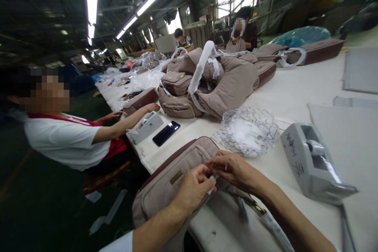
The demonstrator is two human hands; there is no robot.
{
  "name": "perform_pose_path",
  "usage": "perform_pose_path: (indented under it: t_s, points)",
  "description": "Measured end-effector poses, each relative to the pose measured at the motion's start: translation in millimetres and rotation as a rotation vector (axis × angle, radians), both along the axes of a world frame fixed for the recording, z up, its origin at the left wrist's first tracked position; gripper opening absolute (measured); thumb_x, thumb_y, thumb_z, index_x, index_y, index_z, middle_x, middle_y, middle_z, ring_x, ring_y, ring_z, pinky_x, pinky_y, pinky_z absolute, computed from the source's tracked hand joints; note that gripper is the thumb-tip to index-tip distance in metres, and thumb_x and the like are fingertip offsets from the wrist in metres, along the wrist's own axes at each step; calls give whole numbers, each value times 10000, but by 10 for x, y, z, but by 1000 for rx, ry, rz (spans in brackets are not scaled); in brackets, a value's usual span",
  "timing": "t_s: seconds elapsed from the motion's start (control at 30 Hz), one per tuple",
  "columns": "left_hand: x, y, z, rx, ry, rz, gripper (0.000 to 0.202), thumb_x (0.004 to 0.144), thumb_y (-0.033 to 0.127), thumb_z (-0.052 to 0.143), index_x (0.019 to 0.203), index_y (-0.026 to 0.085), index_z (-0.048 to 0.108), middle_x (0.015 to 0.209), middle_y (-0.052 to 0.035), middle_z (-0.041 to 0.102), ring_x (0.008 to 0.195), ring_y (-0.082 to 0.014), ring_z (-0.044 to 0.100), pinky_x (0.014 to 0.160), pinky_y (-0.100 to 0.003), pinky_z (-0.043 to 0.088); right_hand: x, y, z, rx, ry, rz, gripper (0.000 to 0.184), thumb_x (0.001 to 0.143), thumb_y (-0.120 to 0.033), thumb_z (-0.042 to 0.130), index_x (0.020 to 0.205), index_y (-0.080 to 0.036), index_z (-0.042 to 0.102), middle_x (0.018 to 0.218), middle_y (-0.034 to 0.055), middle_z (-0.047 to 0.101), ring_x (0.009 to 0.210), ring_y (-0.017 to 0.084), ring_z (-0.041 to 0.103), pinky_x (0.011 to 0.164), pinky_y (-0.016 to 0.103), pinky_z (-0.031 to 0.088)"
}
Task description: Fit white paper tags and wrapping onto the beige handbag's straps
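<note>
A taupe corduroy bag (168, 181) with a small gold plate lies at the near edge of the white table (289, 90). My left hand (193, 189) rests on the bag, its fingers pinched on a small white piece at the bag's top. My right hand (232, 167) meets it from the right, fingers also pinched closed on the same spot. What the white piece is I cannot make out. A strap wrapped in clear film (265, 216) trails from the bag toward me.
A grey tape dispenser (313, 165) stands right of my hands, crumpled clear plastic (248, 132) behind them. A black phone (166, 133) and a second dispenser (146, 126) lie left. A pile of taupe bags (212, 82) fills the middle. A person in white sits left; others work farther back.
</note>
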State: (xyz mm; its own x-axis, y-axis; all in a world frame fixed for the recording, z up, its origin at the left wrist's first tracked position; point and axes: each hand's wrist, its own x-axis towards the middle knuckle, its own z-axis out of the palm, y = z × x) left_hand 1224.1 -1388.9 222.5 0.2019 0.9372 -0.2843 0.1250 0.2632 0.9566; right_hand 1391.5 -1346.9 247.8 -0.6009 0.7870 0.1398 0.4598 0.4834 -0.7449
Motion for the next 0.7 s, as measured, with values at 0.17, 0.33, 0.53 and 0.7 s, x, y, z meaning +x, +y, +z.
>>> perform_pose_path:
  t_s: [0.17, 0.33, 0.53, 0.7]
  points:
    - [-6, 31, -2, -119, -109, 69, 293, 650, 327, 677, 834, 122, 575, 591, -42, 623, 517, -126, 531, 528, -231, 368, -74, 11, 57, 149, -176, -5, 93, 766, -100, 541, 716, -175, 561, 736, -14, 526, 607, 96, 483, 538, 209, 316]
    - [-80, 70, -14, -258, -255, 102, 220, 652, 316, 697, 702, 135, 583, 631, -54, 612, 590, -157, 575, 587, -269, 454, -144, -327, -214, 339, -24, -246, 148, 882, -145, 429, 822, -183, 559, 797, 28, 558, 680, 125, 535, 582, 221, 404]
    - [-158, 100, -29, -349, -430, -23, 127, 702, 266, 653, 706, 151, 600, 634, -38, 614, 572, -137, 568, 617, -265, 480, -238, -664, -825, 742, 40, -289, 268, 845, -49, 414, 1036, -131, 582, 1143, 147, 571, 1071, 242, 524, 845, 373, 482]
    - [-175, 133, 30, -360, -338, -45, 124, 727, 263, 559, 742, 146, 596, 626, -37, 613, 588, -154, 596, 632, -279, 502, -1, -911, -1022, 769, 3, -390, 385, 817, -37, 454, 1184, -128, 532, 1189, 166, 548, 1114, 236, 523, 853, 383, 513]
